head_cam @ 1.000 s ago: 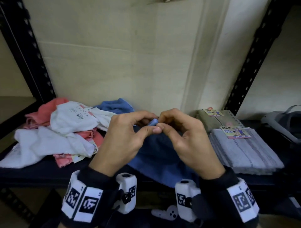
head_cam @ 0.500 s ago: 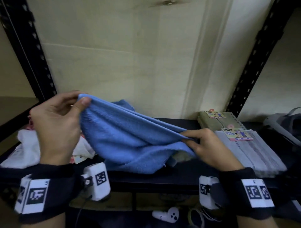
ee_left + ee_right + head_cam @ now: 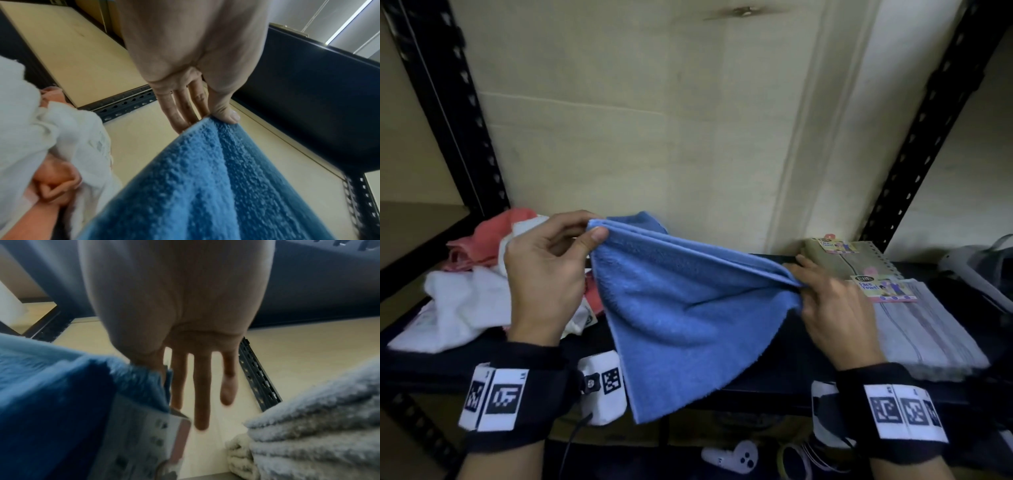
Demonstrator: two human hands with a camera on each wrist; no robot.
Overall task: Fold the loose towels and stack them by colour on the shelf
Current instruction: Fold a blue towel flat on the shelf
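Note:
A blue towel [image 3: 681, 308] hangs stretched between both hands above the dark shelf [image 3: 774, 380], its lower edge drooping past the shelf front. My left hand [image 3: 592, 231] pinches its left top corner between thumb and fingers, also seen in the left wrist view as the left hand [image 3: 205, 120] on the blue towel [image 3: 205, 186]. My right hand [image 3: 799, 286] pinches the right corner; in the right wrist view the right hand [image 3: 162, 374] holds the blue towel [image 3: 61, 394] with the other fingers straight. A paper label [image 3: 144, 426] hangs from that corner.
A loose heap of white towels [image 3: 462, 305] and pink towels [image 3: 482, 240] lies at the left. Folded grey towels [image 3: 924, 329] and an olive towel [image 3: 859, 257] with labels sit at the right. Black uprights [image 3: 448, 113] frame the bay. A white controller [image 3: 732, 455] lies below.
The hands went from pinching the towel together at the middle to spread wide apart, drawing it out flat. Since half a second ago the left hand has moved inward and the towel hangs lower.

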